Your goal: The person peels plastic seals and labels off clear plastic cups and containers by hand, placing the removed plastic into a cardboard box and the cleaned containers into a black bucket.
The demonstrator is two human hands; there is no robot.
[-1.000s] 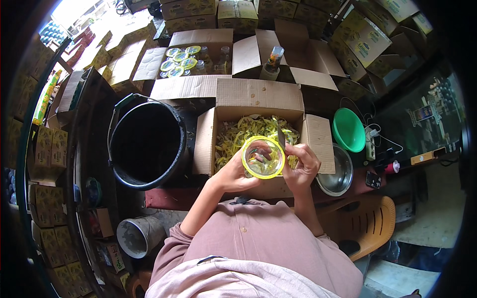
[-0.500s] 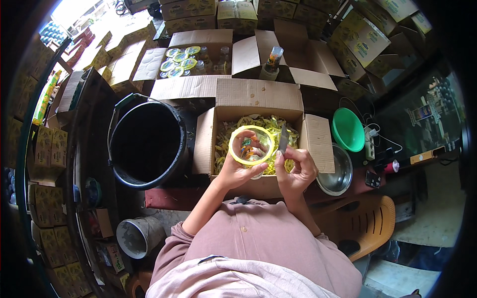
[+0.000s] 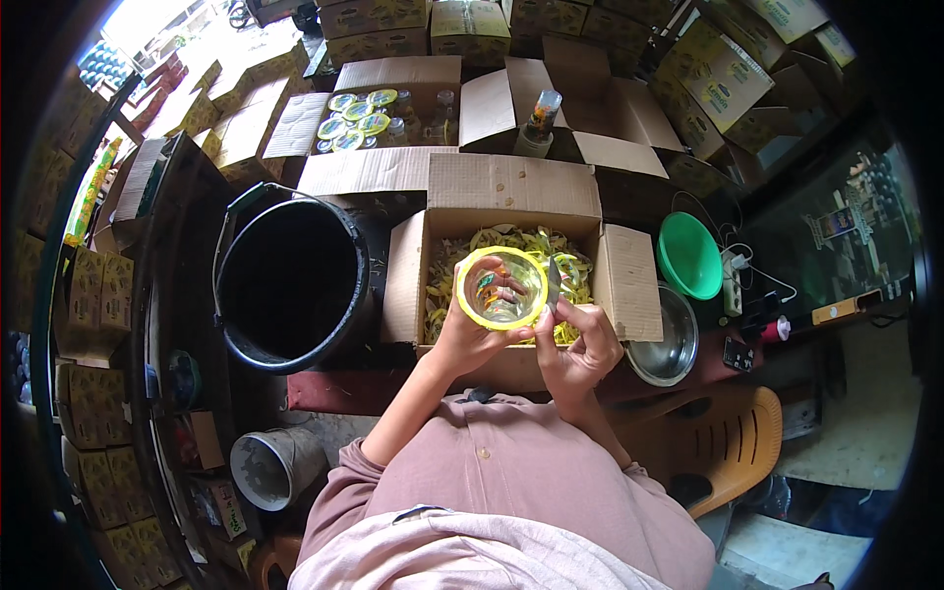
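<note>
Yellow-rimmed clear cup [image 3: 503,288] above an open carton [image 3: 511,185] of yellow scraps [image 3: 447,285], clasped by fingers of the left hand [image 3: 466,331]. Dark blade [image 3: 554,279] pinched in the right hand [image 3: 578,351], just beside the rim. Seems mid-trimming; calls for steady cup, controlled edge.

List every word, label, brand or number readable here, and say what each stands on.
Yellow carton, upper right: large printing shows, but I do not copy its wording.
Stacked cartons, left: printing too small to read.
Yellow-rimmed cup in the left hand: coloured design, no readable text.
Grey blade in the right hand: no writing visible.
</note>
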